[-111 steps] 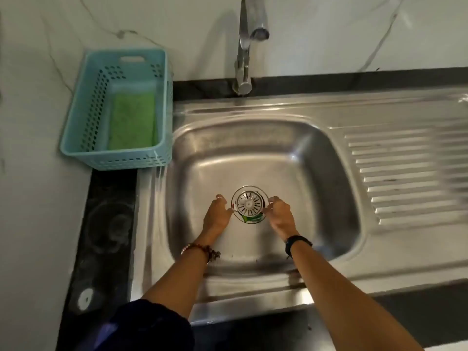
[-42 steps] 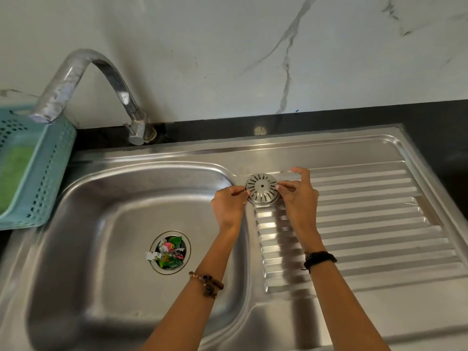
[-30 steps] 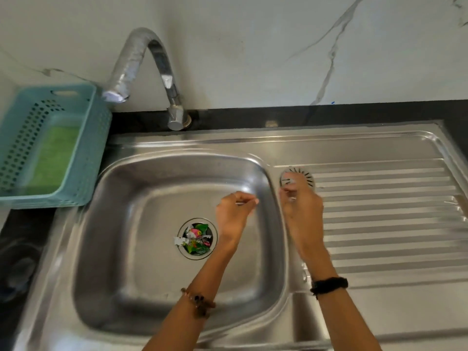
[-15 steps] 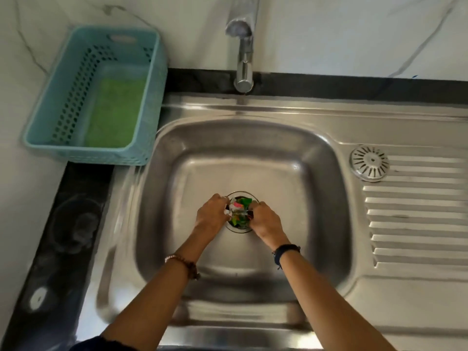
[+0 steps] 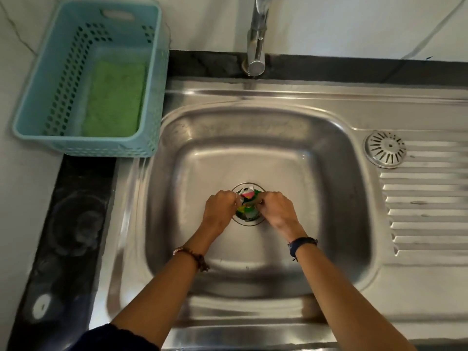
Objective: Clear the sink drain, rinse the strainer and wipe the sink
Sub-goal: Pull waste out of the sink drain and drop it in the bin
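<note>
Now, far left, the sponge (image 5: pixel 114 98) waits in its basket (image 5: pixel 33 97). My left hand (image 5: pixel 220 211) and right hand (image 5: pixel 276 211) flank the drain (image 5: pixel 249 221), both pinching scraps (image 5: pixel 247 196) directly between them; the strainer (image 5: pixel 385 149) lies far right.

head cam | worn, above sink (image 5: pixel 354 198), facing forward and steeply down | near, forearms' reach | frame spans basket (image 5: pixel 30 97) to draining board (image 5: pixel 425 211) (single view, no overlap)
</note>
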A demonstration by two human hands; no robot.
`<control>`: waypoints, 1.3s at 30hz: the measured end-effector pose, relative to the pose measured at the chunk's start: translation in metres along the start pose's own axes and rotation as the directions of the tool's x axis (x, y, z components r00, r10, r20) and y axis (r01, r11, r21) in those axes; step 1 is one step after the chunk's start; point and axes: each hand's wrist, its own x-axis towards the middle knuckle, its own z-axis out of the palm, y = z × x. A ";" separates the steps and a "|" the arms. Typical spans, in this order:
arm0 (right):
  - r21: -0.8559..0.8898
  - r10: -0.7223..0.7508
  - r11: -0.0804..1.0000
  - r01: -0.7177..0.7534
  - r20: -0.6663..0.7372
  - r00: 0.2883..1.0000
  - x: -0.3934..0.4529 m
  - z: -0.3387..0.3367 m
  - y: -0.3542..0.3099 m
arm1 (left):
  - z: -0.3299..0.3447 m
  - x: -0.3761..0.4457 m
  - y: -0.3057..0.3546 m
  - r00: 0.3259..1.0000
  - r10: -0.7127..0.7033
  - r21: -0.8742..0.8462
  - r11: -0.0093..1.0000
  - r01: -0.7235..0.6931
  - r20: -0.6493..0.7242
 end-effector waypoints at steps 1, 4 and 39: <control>0.058 0.021 0.998 -0.020 -0.015 1.000 -0.002 -0.003 0.001 | -0.003 -0.001 -0.002 0.998 -0.060 -0.133 0.989 0.062 0.017; 0.244 0.093 0.967 -0.074 -0.065 0.994 -0.010 -0.010 0.005 | -0.011 -0.003 -0.004 0.985 -0.172 -0.395 0.904 0.165 0.016; 0.704 0.290 0.650 -0.285 0.117 0.950 -0.017 -0.003 0.002 | -0.048 -0.025 -0.001 0.972 -0.173 -0.570 0.787 0.235 0.162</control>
